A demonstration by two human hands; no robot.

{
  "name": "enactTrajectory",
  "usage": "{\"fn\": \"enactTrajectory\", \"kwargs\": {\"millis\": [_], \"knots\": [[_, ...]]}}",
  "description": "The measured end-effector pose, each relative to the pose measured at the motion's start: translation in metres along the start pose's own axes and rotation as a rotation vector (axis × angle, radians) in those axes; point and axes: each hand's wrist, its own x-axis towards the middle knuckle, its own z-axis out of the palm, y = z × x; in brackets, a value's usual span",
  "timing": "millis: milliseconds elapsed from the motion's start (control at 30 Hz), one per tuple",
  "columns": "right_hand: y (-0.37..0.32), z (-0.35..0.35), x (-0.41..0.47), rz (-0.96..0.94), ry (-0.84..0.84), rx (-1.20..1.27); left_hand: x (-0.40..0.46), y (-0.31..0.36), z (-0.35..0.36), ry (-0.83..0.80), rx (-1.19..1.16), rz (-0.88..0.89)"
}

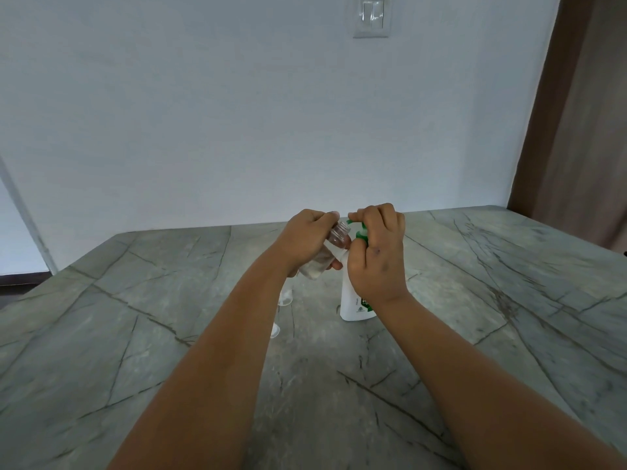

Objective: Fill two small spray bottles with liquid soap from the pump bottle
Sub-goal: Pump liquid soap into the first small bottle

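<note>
Both bare forearms are reaching forward over the grey-green veined stone worktop [135, 317], meeting near its middle. The left hand [305, 242] is gripping a small clear plastic spray bottle [327, 252] with its cap off, fingers wrapped round the body, and is tilting it so the threaded open neck is pointing up and to the right, just beside the green spout of the pump. The right hand [378, 256] is sitting on top of the white pump bottle with a green pump head [353, 300], fingers curled over the head and wrist bent downward (whether it is actually pressing cannot be told). The pump bottle is standing upright on the worktop, its base showing below the right wrist. Two more small clear pieces [285, 295] are peeking out from behind the left forearm on the worktop; they are too hidden to identify. A white wall switch [372, 15] is showing on the pale wall behind.
</note>
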Motion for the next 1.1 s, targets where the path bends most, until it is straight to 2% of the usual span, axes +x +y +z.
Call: {"fn": "enactTrajectory", "kwargs": {"millis": [1100], "knots": [[0.0014, -0.0009, -0.0005, -0.02, -0.027, -0.023, 0.0017, -0.0014, -0.001, -0.006, -0.015, -0.005]]}}
